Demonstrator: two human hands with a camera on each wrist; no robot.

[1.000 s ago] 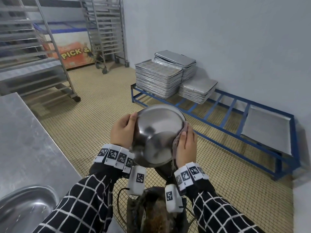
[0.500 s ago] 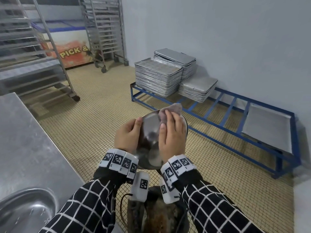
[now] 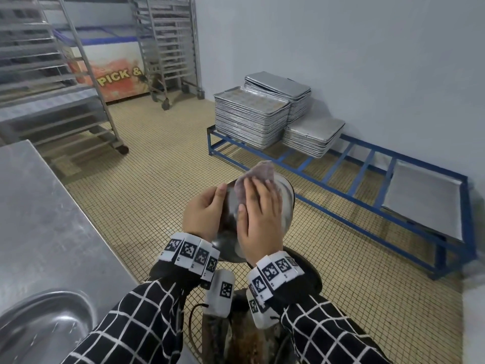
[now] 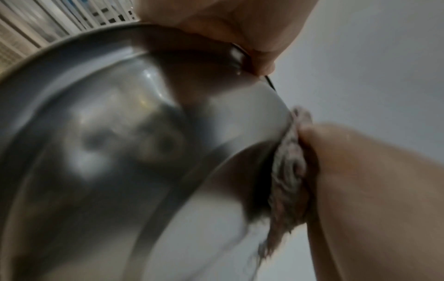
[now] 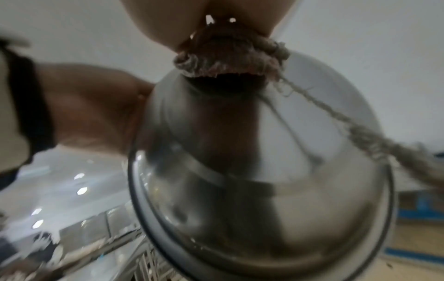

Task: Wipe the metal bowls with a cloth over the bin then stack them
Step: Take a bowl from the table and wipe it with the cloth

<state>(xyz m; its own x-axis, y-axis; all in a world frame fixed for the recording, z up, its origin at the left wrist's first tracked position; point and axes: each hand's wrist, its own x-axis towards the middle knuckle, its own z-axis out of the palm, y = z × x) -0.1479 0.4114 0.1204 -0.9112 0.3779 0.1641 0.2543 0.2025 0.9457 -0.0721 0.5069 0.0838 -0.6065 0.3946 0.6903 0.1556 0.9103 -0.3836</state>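
Observation:
A metal bowl [image 3: 285,206] is held tilted above the dark bin [image 3: 262,340], its outer side turned toward me. My left hand [image 3: 202,214] grips its left rim, thumb on the outside. The fingers of my right hand [image 3: 258,222] lie flat over a greyish-pink cloth [image 3: 256,173] and press it against the bowl's upper outer wall. Up close, the left wrist view shows the bowl [image 4: 120,152] with the cloth [image 4: 288,171] squeezed against its side. In the right wrist view the cloth [image 5: 228,57] is bunched under my palm on top of the bowl [image 5: 264,190].
A steel table [image 3: 39,206] runs along my left, with another metal bowl [image 3: 44,327] at its near corner. Ahead, a blue floor rack [image 3: 349,185] carries stacked baking trays [image 3: 252,116]. Wheeled tray racks [image 3: 168,48] stand at the back on the tiled floor.
My right hand has slid the cloth from the bowl's right rim up across its outer surface toward the top. The left hand keeps its grip on the rim.

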